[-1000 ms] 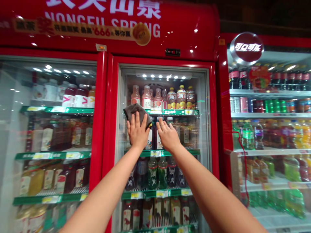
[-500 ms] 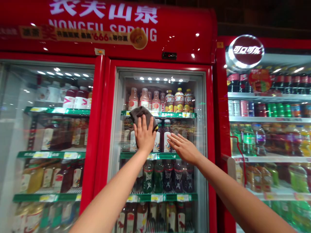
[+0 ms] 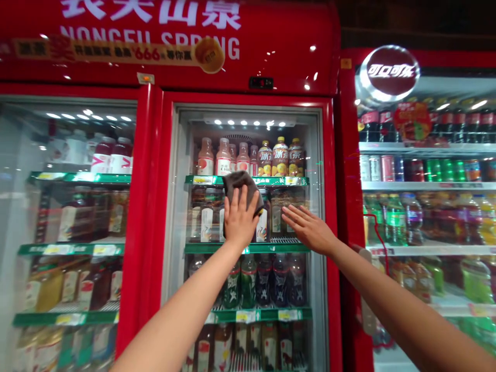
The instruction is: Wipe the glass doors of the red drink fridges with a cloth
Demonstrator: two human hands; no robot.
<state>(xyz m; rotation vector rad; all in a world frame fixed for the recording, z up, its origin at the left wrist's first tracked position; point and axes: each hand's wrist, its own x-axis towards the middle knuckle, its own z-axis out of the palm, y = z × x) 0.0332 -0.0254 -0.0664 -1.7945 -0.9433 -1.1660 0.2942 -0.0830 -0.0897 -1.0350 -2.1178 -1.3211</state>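
Observation:
A dark grey cloth (image 3: 237, 181) lies against the glass door (image 3: 248, 116) of a red drinks cooler. My left hand (image 3: 241, 217) is spread flat over the cloth and presses it to the glass, fingers pointing up. To its right, my right hand (image 3: 310, 230) is at the same door, fingers stretched out and pointing up and left, with nothing in it. Whether its palm touches the glass cannot be made out. Behind the glass, bottles stand on green-edged shelves (image 3: 256, 249), partly hidden by both hands.
The cooler's left door (image 3: 77, 206) has a red frame, with more bottles behind it. On the right stands another red cooler with a round lit sign (image 3: 389, 73), a door handle (image 3: 367, 305) and rows of cans and bottles.
Both hands have shifted right across the door, and the cloth has moved right with my left hand. The coolers sit slightly further left in the view.

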